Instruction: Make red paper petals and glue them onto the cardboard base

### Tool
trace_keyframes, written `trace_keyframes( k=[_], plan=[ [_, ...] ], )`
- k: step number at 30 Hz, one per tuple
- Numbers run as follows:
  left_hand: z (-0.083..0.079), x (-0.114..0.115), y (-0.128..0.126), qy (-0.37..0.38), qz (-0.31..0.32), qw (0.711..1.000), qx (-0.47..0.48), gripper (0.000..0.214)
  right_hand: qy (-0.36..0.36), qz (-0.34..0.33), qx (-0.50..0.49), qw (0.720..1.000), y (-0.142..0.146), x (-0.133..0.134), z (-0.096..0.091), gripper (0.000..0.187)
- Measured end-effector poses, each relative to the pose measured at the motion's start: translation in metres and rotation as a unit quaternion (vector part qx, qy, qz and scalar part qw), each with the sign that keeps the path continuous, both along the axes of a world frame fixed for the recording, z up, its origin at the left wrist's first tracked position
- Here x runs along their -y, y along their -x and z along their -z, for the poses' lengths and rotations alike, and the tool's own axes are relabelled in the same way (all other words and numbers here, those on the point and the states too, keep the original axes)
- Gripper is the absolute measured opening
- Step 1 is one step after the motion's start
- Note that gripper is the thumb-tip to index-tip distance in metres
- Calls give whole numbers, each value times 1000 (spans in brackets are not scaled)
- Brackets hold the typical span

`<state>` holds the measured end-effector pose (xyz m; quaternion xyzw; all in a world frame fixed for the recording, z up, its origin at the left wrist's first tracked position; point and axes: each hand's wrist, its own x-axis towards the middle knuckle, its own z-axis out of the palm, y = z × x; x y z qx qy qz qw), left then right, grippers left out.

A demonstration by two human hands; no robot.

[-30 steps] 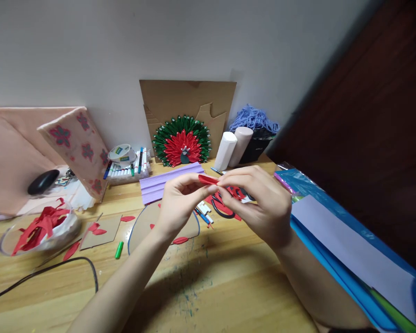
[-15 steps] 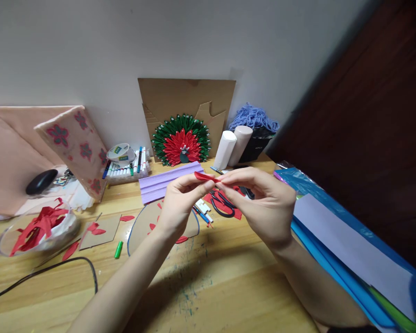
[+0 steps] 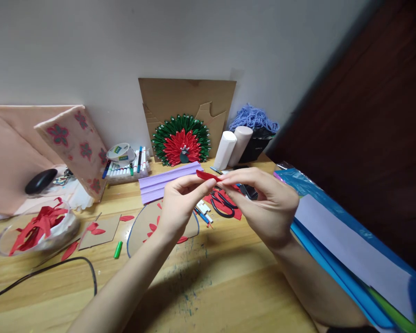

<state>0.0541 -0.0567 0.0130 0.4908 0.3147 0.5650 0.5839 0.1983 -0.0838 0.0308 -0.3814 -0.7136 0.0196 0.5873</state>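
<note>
A small strip of red crepe paper (image 3: 206, 175) is pinched between both my hands above the table. My left hand (image 3: 182, 201) is closed on its left part with thumb and forefinger. At its right end, the thumb and fingertips of my right hand (image 3: 266, 203) are closed on it. Beneath my left hand lies a cardboard disc (image 3: 138, 226) with a blue edge and several red paper petals on it. Black-handled scissors (image 3: 223, 206) rest on red paper (image 3: 238, 212) behind my hands, partly hidden by the right one.
A plastic bowl (image 3: 3, 247) of red strips and a cardboard square (image 3: 107, 234) with petals are at left, near a green cap (image 3: 118, 249) and a black cable (image 3: 55, 263). Markers (image 3: 125, 171), folded purple paper (image 3: 169, 180) and a red-green peacock craft (image 3: 182, 141) stand behind; coloured sheets (image 3: 350, 249) lie right.
Both hands stay pinched on the red paper at nearly the same spot. My right hand has shifted slightly to the right, and the paper's raised end has tilted a little.
</note>
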Motion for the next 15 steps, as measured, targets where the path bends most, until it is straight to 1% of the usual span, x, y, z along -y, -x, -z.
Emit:
trace_keyframes(
  k=[4,7,10,12,15],
  plan=[
    [-1,1,0,12,2,1000,1,8,-48,3,56,997,-2,0,-1,17],
    [-2,1,0,13,1,1000,-1,8,-63,-3,89,994,-3,-1,-1,18],
    [-1,1,0,7,1,1000,3,6,-73,2,92,993,-3,-2,1,20],
    [0,0,0,0,0,1000,6,5,-69,4,79,994,-2,-2,3,19],
    [-1,-1,2,-12,4,1000,-7,7,-13,-9,26,1000,-2,-3,7,16]
  ],
)
